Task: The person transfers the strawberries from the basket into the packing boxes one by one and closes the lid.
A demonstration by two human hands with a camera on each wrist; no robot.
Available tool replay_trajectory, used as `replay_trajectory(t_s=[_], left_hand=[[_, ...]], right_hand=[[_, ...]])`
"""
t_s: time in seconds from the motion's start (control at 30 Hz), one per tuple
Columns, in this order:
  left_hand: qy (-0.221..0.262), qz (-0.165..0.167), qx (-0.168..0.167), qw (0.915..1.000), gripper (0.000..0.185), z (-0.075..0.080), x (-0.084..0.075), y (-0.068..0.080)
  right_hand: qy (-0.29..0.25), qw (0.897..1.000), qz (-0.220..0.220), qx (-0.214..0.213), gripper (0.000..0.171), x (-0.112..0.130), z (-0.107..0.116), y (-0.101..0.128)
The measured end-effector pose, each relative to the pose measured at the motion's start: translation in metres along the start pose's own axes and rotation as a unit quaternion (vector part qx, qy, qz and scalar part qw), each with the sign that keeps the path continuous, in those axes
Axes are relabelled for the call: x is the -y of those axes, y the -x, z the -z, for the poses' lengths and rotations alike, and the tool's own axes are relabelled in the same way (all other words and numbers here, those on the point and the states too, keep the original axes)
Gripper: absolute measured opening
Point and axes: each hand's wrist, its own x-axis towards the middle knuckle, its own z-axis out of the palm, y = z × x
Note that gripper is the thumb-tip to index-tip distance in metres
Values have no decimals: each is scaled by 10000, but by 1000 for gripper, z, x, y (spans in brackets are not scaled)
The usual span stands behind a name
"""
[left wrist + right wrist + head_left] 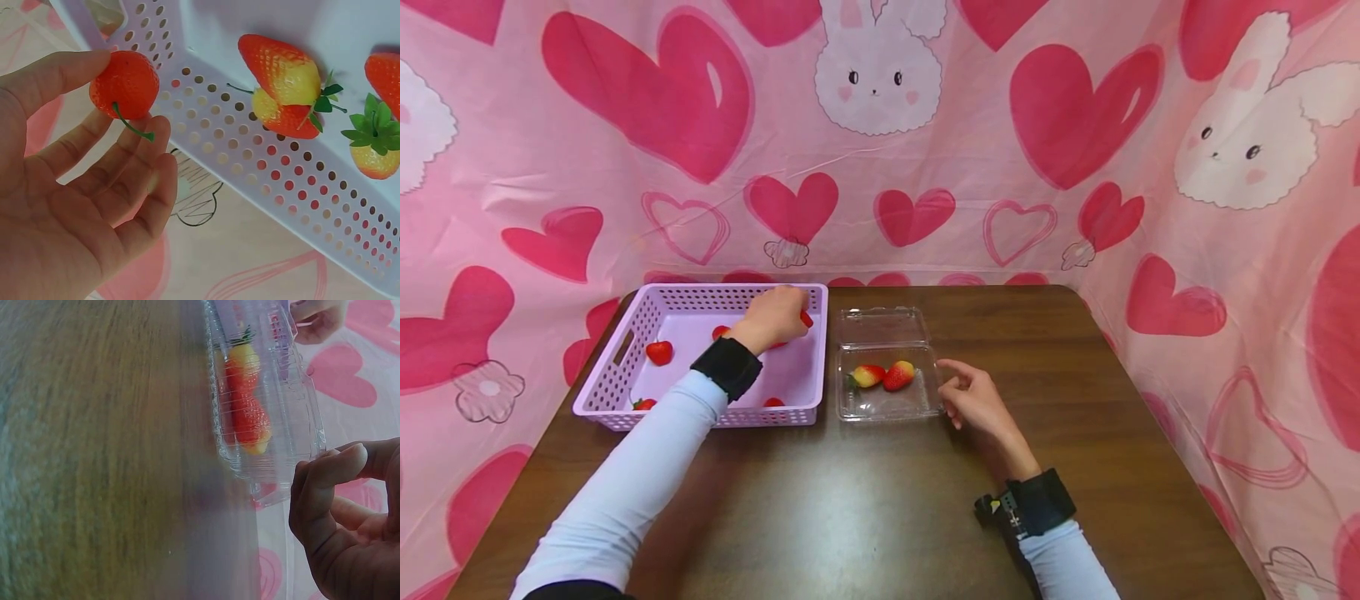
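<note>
Resting on the table (880, 500), the right hand (973, 400) lies with fingers loosely curled just beside the clear box (887, 400), which holds two strawberries (883, 376). Farther back, the left hand (772, 317) pinches a red strawberry (125, 84) over the purple basket (625, 408).

No readable text, label, brand or number anywhere (backdrop cloth (970, 125) shows only hearts, bunnies)
</note>
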Motion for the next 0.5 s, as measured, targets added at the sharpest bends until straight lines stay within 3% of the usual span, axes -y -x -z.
replay_trajectory(t_s=[0.3, 0.5], left_hand=[[156, -187, -49, 9997, 19, 1, -8, 2], [141, -267, -106, 9995, 14, 0, -10, 4]], right_hand=[[-4, 9999, 86, -91, 48, 0, -1, 3], [-26, 9999, 144, -18, 50, -2, 0, 1]])
